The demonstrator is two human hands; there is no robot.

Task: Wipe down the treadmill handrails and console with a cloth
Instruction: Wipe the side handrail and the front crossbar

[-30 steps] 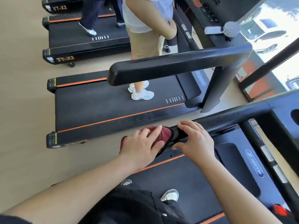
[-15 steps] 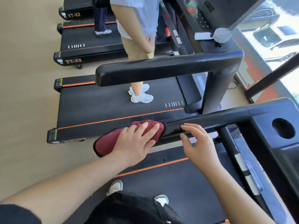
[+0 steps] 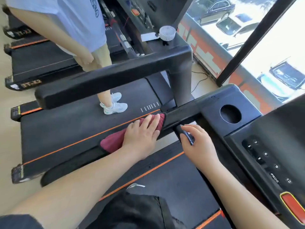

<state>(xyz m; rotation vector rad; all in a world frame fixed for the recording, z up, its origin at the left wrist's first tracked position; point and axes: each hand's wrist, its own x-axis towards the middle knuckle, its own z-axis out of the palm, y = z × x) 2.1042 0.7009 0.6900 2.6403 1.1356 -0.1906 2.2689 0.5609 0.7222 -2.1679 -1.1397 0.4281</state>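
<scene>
A dark red cloth (image 3: 113,141) lies draped over my treadmill's black left handrail (image 3: 183,113). My left hand (image 3: 142,134) presses flat on the cloth with straight fingers, near the middle of the rail. My right hand (image 3: 196,142) curls around a short black grip bar (image 3: 184,134) that juts out below the rail. The console (image 3: 270,146) with its round cup hole, number buttons and a red stop button sits at the right.
Another person (image 3: 79,35) in a light blue shirt and white sneakers stands on the neighbouring treadmill (image 3: 74,129), whose handrail (image 3: 105,80) crosses in front of me. A small white fan (image 3: 166,33) sits on that machine's console. Windows with parked cars fill the right.
My left hand has slid the cloth along the handrail toward the console. My right hand left the rail top and took hold of the short grip bar. My view shifted toward the console.
</scene>
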